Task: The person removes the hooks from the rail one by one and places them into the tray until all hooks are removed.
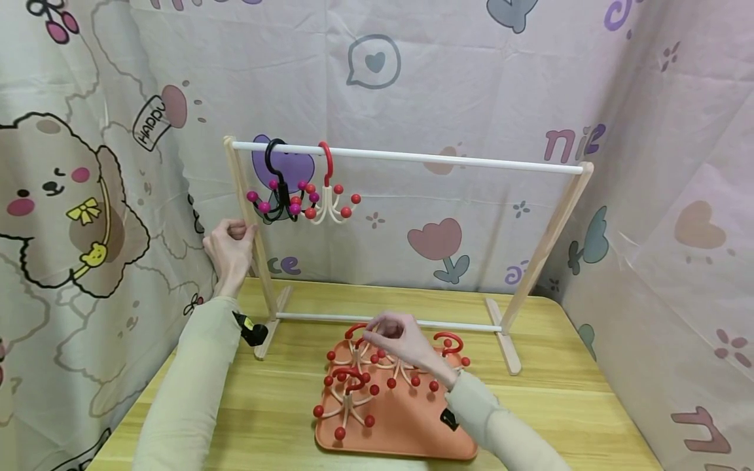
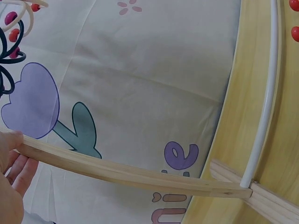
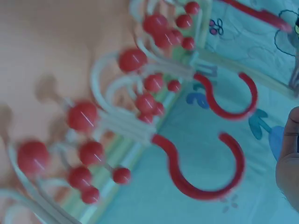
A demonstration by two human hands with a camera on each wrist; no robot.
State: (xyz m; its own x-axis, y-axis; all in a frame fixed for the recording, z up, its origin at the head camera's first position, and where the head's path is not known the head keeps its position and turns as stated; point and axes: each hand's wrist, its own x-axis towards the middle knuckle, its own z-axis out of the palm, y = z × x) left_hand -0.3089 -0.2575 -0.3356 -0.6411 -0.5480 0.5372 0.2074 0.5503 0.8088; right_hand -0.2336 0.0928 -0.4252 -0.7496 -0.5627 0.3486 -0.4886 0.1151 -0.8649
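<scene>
My left hand (image 1: 231, 252) grips the left wooden post (image 1: 263, 271) of a rack; in the left wrist view the thumb of this hand (image 2: 14, 172) lies on the post (image 2: 117, 171), with fingers beneath. Over the orange tray (image 1: 412, 422), my right hand (image 1: 403, 340) has bent fingers close to the back-left hanger's red hook (image 1: 357, 327). No object shows in its grasp. White hangers with red balls lie on the tray, one at front left (image 1: 346, 409). The blurred right wrist view has a red hook (image 3: 205, 192) left of the hand (image 3: 288, 172).
A black hanger (image 1: 283, 196) with magenta balls and a white hanger (image 1: 327, 196) with a red hook hang at the left of the rack's top bar (image 1: 412, 156). The lower bar (image 1: 459, 325) runs behind the tray. Printed cloth (image 1: 377, 98) surrounds the wooden table (image 1: 554, 405).
</scene>
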